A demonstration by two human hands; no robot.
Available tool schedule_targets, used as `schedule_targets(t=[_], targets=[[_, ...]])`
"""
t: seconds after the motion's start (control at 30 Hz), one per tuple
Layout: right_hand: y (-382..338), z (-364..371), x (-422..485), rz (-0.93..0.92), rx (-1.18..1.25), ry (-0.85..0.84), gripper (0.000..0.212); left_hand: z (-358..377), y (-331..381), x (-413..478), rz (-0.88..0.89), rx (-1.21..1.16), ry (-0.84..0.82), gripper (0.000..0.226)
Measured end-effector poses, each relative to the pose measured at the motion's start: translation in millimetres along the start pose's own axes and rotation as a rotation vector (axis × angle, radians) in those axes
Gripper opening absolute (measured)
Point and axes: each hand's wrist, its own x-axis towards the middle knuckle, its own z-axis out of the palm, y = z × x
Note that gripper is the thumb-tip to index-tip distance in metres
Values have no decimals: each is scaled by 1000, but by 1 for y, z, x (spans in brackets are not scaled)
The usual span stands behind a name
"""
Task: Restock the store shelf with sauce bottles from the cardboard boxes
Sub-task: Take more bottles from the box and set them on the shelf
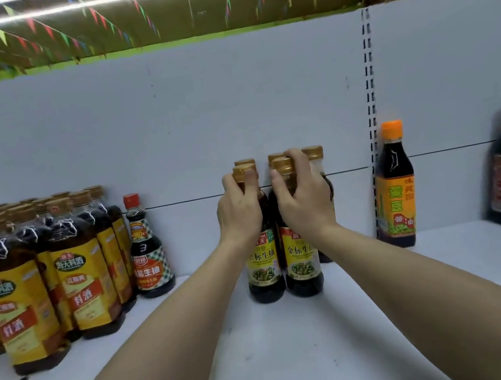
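Shelf is white and mostly bare mid-span; shrink-wrapped cooking-wine bottles stand at left. Sauce bottles stand upright mid-shelf in a small cluster, the front two touching. Left hand grips the left front bottle's neck, right hand the other's. Step, as judged: seating a pair. Next — let go cleanly, fetch more from the boxes (not in view).

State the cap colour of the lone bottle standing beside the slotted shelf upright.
Orange. The cap shows best in the head view, the only one given.
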Motion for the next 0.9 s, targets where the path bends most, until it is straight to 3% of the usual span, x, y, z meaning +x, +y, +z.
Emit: schedule_targets(t=[0.17, 0.27, 0.77, 0.9], targets=[[12, 6, 4, -16, 48, 29, 32, 2, -10, 3, 75, -25, 40, 59], [18, 12, 6, -14, 61, 42, 34, 6, -14, 6, 114, 16, 52, 49], [26, 20, 8, -78, 46, 98, 35, 16, -24, 17, 141, 87, 85, 47], [25, 21, 7, -77, 24, 105, 35, 13, -24, 16, 142, 143, 63, 56]])
